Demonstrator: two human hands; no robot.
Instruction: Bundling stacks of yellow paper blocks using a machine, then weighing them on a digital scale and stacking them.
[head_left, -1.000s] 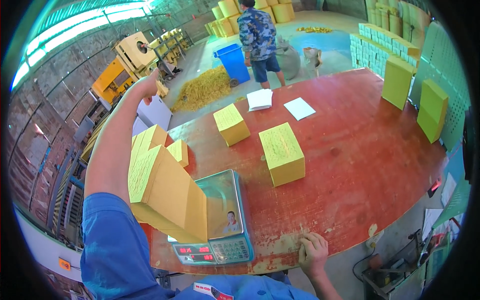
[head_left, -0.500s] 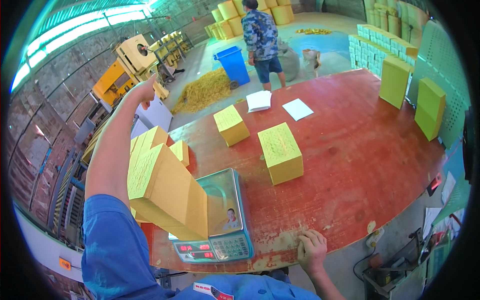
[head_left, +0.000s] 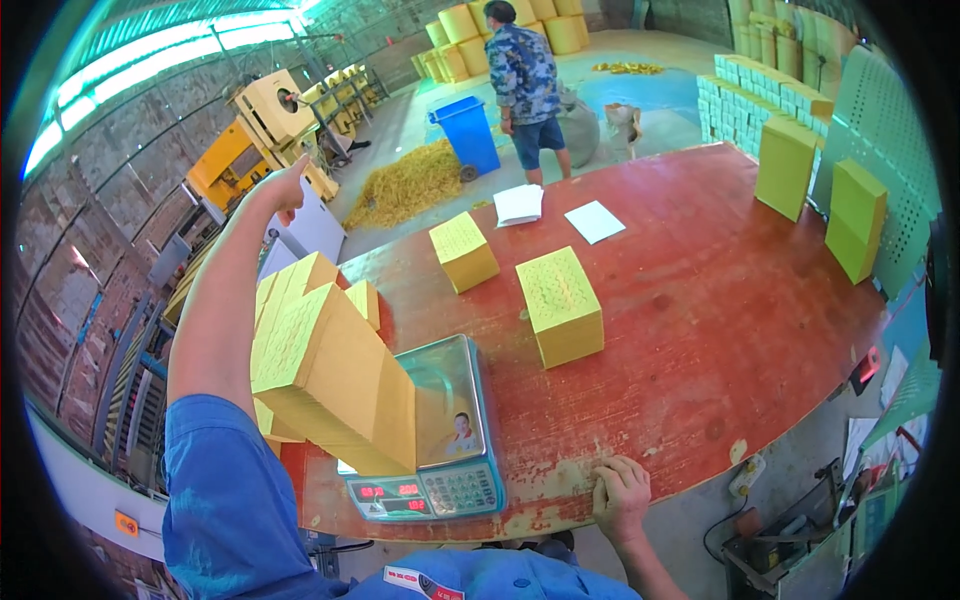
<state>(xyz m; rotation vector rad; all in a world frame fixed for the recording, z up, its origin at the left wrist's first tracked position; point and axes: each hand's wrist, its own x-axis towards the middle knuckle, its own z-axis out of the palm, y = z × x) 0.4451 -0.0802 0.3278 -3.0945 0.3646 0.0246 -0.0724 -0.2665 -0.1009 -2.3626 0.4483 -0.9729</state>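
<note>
Weighing yellow paper stacks at a red table (head_left: 760, 300)

The table carries a near-left stack of yellow paper (head_left: 335, 385) resting partly on the scale (head_left: 445, 440), with two more yellow blocks (head_left: 560, 305) farther along. This looks like the weighing step, stack on the pan and readout lit; a next move would call for a hand coming back to the stack. The left hand (head_left: 283, 188) is raised far left, fingers loosely curled with one extended, holding nothing. The right hand (head_left: 622, 497) rests flat on the near table edge, fingers spread narrow, gripping nothing.
</note>
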